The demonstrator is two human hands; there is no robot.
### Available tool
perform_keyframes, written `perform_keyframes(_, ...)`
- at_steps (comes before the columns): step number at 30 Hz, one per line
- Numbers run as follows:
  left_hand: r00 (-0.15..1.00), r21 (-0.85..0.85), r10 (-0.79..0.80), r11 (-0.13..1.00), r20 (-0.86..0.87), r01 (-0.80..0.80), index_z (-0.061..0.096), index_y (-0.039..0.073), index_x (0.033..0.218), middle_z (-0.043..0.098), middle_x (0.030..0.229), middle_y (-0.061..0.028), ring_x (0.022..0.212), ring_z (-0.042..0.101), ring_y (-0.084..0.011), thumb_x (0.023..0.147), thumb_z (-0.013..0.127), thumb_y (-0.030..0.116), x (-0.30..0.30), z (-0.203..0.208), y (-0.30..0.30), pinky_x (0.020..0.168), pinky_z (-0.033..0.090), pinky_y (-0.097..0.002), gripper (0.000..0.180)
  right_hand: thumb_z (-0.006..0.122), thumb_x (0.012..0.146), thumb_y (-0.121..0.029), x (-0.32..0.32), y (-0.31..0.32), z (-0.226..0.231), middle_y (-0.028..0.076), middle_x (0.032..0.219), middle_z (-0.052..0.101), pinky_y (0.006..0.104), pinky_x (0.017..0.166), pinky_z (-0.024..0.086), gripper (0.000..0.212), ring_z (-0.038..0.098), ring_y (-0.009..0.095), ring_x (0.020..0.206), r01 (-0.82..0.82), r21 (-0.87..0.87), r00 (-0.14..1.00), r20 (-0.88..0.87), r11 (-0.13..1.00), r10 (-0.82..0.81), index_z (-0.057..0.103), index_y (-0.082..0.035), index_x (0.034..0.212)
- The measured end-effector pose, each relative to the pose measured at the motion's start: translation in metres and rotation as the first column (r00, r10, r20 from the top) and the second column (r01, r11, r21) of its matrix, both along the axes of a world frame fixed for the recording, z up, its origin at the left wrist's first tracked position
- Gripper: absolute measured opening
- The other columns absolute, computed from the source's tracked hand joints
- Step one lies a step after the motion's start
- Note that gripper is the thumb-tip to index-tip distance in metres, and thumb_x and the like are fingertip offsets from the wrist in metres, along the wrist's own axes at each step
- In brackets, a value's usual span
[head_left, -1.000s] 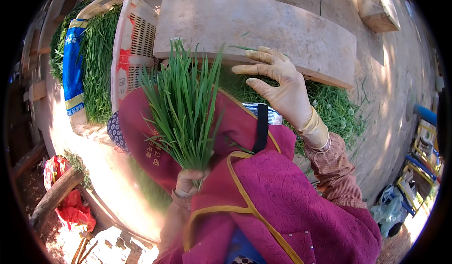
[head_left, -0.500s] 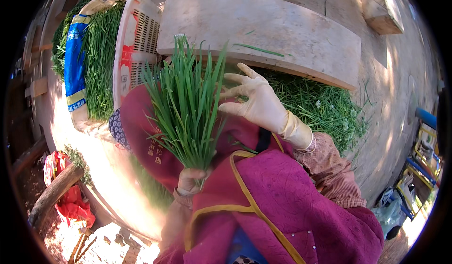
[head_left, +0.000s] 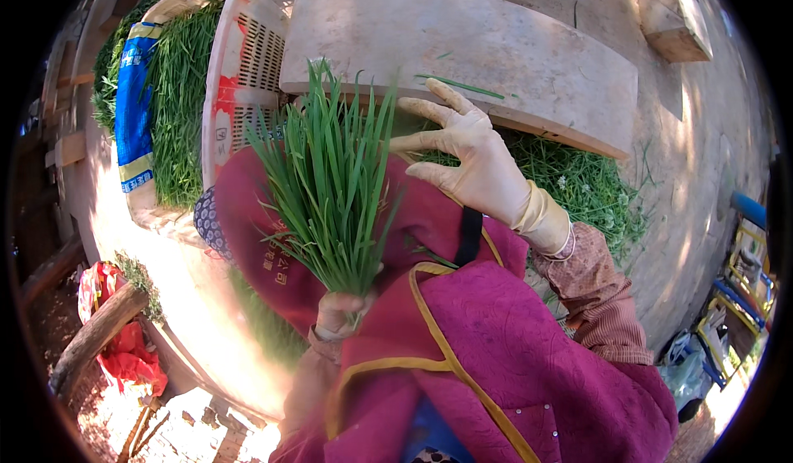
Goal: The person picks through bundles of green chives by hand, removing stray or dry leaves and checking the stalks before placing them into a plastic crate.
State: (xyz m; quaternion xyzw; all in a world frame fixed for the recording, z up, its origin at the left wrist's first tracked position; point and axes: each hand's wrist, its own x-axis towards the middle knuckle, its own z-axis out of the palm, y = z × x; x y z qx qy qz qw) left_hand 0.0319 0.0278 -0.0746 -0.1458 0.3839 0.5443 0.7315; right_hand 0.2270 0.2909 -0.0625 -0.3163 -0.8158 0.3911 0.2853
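A bunch of long green garlic chives (head_left: 330,190) stands fanned out above my lap. My left hand (head_left: 337,313) is closed round its lower end; the stem ends are partly hidden by the fingers. To the right of the leaves is my right hand (head_left: 479,157), in a pale thin glove, its fingers spread apart. Its fingertips are close to the leaf edges, and I cannot tell whether they touch. Nothing shows in its grasp. Under both hands lies a maroon apron with yellow trim (head_left: 496,339).
At the left a pale plastic crate (head_left: 206,153) holds more garlic chives (head_left: 178,108) and a blue sack (head_left: 135,91). Ahead is a low wooden bench (head_left: 462,42), with loose greens (head_left: 586,190) heaped by its right end. A wooden block (head_left: 673,25) stands far right, a log (head_left: 95,339) lower left.
My right hand has drawn a little to the right and up, away from the leaves. The left hand and its bunch stay almost in place.
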Motion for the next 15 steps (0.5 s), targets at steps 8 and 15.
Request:
perform_keyframes(8,0.995,-0.018,-0.059,0.998,0.079,0.061,0.046,-0.001,0.136,0.057,0.13,-0.0182,0.078,0.06,-0.0158,0.062,0.069,-0.001,-0.006,-0.004,-0.006,0.059,0.045,-0.0265,0.077,0.08,0.069,-0.042,-0.013,-0.022,-0.005,0.015,0.128,0.06,0.0519,0.105,0.035,0.032,0.038,0.044,0.134,-0.085,-0.098,0.996,0.001,0.992,0.085,0.078,-0.017,0.09)
perform_keyframes(15,0.996,0.005,-0.084,0.996,0.014,0.084,0.044,-0.001,0.137,0.057,0.131,-0.018,0.077,0.059,-0.0154,0.062,0.069,0.001,-0.004,-0.002,-0.002,0.059,0.044,-0.0265,0.079,0.076,0.07,-0.018,-0.026,-0.035,-0.013,0.013,0.121,0.064,0.0487,0.103,0.037,0.007,0.045,0.038,0.129,-0.073,-0.285,0.978,-0.21,0.956,0.012,0.076,-0.013,0.073)
